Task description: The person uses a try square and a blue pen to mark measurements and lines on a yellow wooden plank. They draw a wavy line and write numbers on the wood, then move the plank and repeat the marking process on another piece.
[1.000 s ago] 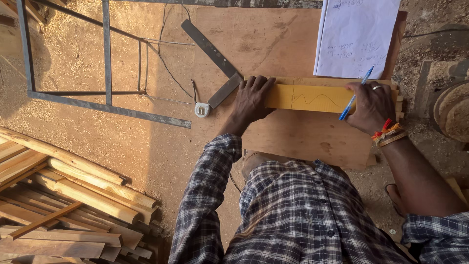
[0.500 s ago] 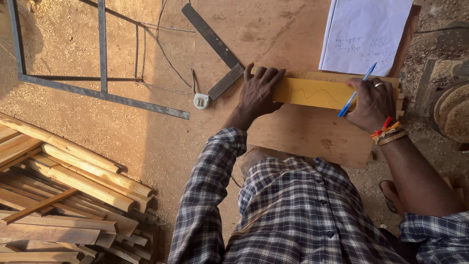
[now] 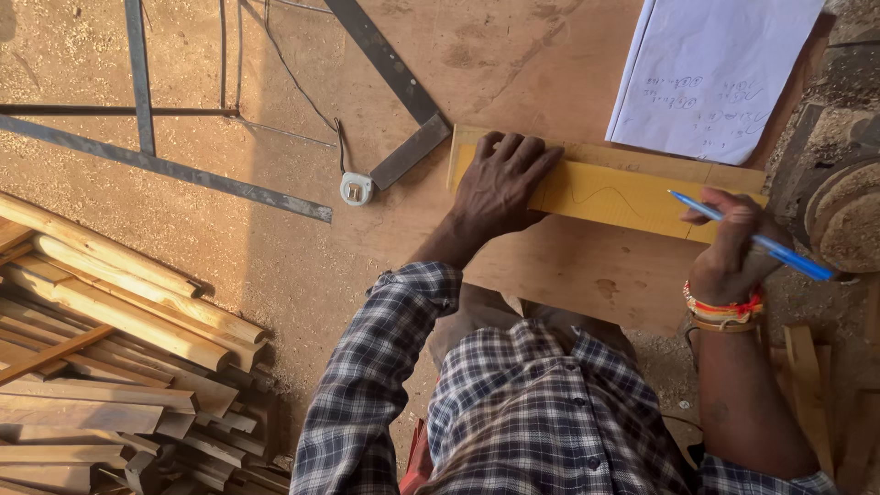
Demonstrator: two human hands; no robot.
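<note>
- The right hand (image 3: pixel 729 261) is gripping a blue pen (image 3: pixel 747 236), now lifting its tip off the yellow wooden strip (image 3: pixel 614 194); half a second ago it was touching.
- A wavy line is showing on the strip.
- The left hand (image 3: pixel 500 188), fingers spread flat, is still pressing the strip onto the plywood board (image 3: pixel 568 266).
- A white paper sheet (image 3: pixel 715 73) is lying beyond.

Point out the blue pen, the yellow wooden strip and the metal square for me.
blue pen (image 3: pixel 761 244), head view, middle of its barrel.
yellow wooden strip (image 3: pixel 610 194), head view, its top face by the drawn curve.
metal square (image 3: pixel 383 57), head view, its long arm.
</note>
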